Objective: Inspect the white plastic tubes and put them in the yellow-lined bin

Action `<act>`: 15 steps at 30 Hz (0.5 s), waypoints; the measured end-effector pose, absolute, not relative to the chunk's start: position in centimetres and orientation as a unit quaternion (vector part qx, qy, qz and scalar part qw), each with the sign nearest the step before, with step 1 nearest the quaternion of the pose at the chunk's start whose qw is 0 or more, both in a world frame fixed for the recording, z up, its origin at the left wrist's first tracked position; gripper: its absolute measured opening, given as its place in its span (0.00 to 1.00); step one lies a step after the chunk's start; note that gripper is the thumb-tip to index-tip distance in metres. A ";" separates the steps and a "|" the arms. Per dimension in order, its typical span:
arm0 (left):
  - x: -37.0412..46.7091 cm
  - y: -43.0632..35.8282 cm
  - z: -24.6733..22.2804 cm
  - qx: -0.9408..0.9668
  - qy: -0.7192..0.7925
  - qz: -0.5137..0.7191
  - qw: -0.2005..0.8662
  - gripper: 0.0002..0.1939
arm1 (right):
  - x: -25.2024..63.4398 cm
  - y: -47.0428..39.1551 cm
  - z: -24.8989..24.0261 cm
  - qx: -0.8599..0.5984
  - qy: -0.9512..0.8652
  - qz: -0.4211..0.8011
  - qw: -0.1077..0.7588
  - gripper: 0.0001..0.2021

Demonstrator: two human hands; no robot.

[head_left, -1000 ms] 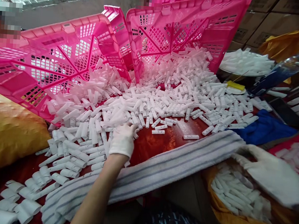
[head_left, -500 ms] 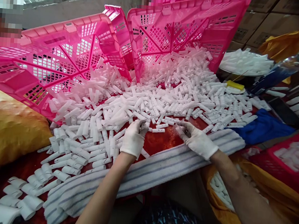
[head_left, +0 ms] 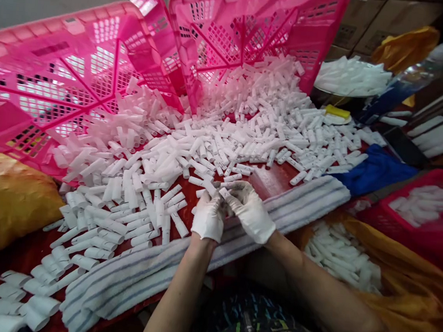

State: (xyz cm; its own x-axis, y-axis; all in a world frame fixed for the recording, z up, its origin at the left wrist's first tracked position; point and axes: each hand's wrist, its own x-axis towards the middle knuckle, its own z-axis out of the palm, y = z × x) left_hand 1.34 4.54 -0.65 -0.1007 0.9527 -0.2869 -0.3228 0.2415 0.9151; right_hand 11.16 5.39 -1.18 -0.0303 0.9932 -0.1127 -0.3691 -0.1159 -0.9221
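Both gloved hands meet over the towel point(head_left: 183, 265) at the counter's near edge: left hand point(head_left: 209, 215) and right hand point(head_left: 251, 214) pinch one small white tube point(head_left: 223, 191) between their fingertips, held up close, probably for a look. What the fingers do to it is hidden. Just past the hands the loose tubes point(head_left: 215, 150) spread across the red counter point(head_left: 270, 177), spilling from two tipped pink crates point(head_left: 98, 69). Far right, blurred trays are hard to read.
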 end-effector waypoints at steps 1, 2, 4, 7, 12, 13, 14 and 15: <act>1.3 4.2 -0.8 0.318 0.529 0.533 0.578 0.23 | 11.4 5.4 -1.0 -0.431 -0.361 0.606 0.562 0.19; 1.2 3.9 -0.8 0.336 0.547 0.521 0.563 0.25 | 11.9 5.4 -0.6 -0.438 -0.356 0.593 0.575 0.19; 0.8 3.4 -0.8 0.392 0.570 0.476 0.543 0.25 | 13.4 5.5 0.4 -0.450 -0.366 0.554 0.597 0.18; 0.6 2.8 -0.4 0.476 0.552 0.435 0.529 0.19 | 15.9 5.6 1.5 -0.461 -0.429 0.528 0.570 0.16; 0.8 2.4 0.2 0.493 0.556 0.415 0.525 0.15 | 18.3 5.7 1.7 -0.479 -0.523 0.528 0.466 0.14; 0.9 2.3 0.2 0.490 0.559 0.409 0.529 0.15 | 18.4 5.7 1.6 -0.482 -0.536 0.530 0.447 0.15; 1.0 2.2 0.2 0.495 0.558 0.403 0.530 0.15 | 18.3 5.7 1.6 -0.481 -0.542 0.536 0.433 0.15; 1.2 2.0 0.1 0.506 0.557 0.400 0.523 0.15 | 18.0 5.6 1.5 -0.478 -0.539 0.545 0.429 0.15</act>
